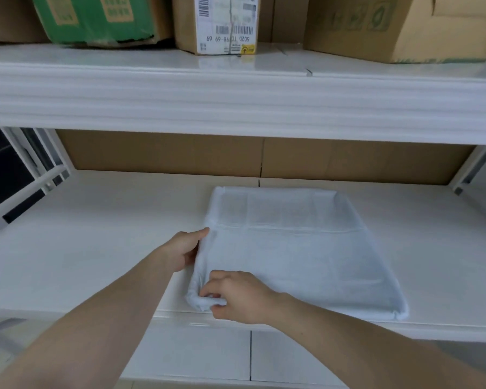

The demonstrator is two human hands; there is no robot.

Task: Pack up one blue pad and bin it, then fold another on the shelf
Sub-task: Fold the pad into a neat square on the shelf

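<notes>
Where the pad (292, 254) lies, lower centre of the frame on the white shelf (96, 248), its left edge is gripped by both hands: left hand (184, 252) curled on the mid edge, right hand (236, 296) pinching the near-left corner. Its bulk extends rightward from both grips. Cardboard boxes (225, 23) are stored on the shelf above.
</notes>
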